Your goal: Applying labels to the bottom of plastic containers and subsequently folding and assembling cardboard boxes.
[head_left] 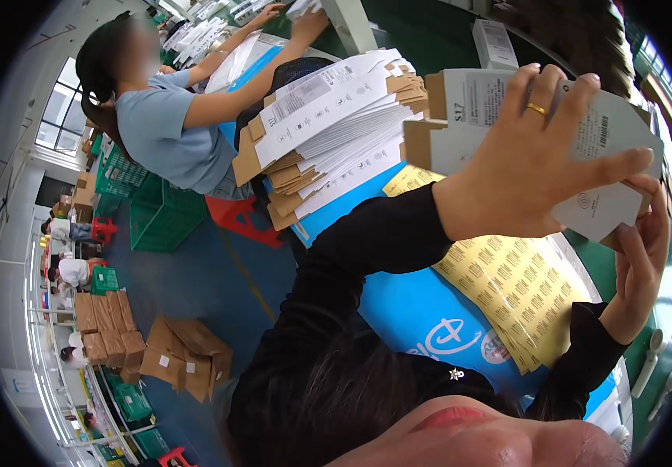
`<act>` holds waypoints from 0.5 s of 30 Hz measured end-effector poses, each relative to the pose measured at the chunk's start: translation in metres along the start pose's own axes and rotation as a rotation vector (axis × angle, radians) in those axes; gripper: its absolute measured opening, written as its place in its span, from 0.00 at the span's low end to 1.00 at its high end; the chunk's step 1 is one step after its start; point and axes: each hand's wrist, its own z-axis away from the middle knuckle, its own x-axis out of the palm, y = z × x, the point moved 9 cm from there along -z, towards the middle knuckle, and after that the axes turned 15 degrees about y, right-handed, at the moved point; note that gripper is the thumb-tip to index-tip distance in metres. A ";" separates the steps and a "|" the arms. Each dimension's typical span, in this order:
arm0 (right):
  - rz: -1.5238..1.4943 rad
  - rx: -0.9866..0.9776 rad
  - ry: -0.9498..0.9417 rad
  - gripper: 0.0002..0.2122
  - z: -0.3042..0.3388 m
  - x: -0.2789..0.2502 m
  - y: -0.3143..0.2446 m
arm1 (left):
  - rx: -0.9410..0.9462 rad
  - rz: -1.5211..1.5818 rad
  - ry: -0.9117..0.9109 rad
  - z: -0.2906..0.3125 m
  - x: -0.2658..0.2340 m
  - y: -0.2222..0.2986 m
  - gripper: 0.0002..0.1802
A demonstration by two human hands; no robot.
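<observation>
A white carton with brown inner flaps (460, 101) is raised in front of me at the upper right, partly folded or flattened. My left hand (531, 156), with a gold ring, lies across its face with its fingers spread over it; the thumb is hidden. Along the lower right edge, my right hand (640, 249) pinches the same carton. Beneath my hands lie yellow sticker sheets (507, 288) with rows of printed labels. A fanned stack of flat white cartons (336, 132) sits left of my left hand.
A blue printed sheet (406, 311) covers the table under the stickers. One white box (496, 43) stands at the far side. Left, a co-worker (165, 117) handles white pieces beside a green crate (165, 214) and red stool (246, 222). Brown cartons (188, 354) lie on the floor.
</observation>
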 end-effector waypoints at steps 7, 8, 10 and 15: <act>-0.669 0.126 0.182 0.31 0.000 -0.017 0.007 | -0.176 0.251 0.302 0.005 -0.006 0.006 0.43; -0.854 0.106 0.094 0.31 -0.001 -0.009 0.000 | -0.242 0.330 0.254 0.008 -0.002 0.005 0.42; -0.854 0.021 0.041 0.32 -0.005 0.004 -0.007 | -0.155 0.355 0.275 0.008 -0.009 0.020 0.41; -0.655 -0.315 -0.231 0.36 -0.005 0.052 -0.036 | -0.093 0.401 0.236 0.010 -0.014 0.041 0.37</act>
